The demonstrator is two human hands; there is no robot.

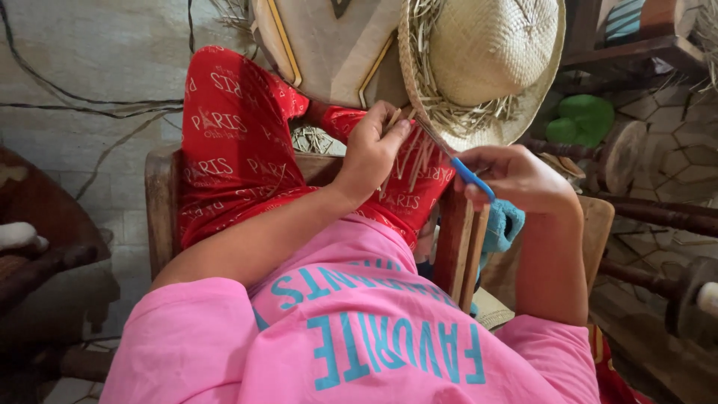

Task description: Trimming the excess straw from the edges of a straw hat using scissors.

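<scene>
Your left hand point(372, 146) pinches loose straw strands point(413, 153) at the straw hat point(486, 60) brim, on your lap. Your right hand point(516, 178) grips a blue-handled tool point(471, 178), touching the brim.

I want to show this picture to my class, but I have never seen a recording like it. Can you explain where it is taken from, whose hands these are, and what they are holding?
There is only one picture, taken by a camera worn on a person's head and looking down, so the pink shirt and both arms belong to the wearer. No machine is involved. The person sits on a wooden chair with red patterned trousers over the knees. A woven straw hat with loose unfinished strands at its brim rests above the knees. The left hand pinches some of those straw strands. The right hand grips a thin tool with a blue handle, pointed towards the brim. Its tip is too small to identify.
</scene>
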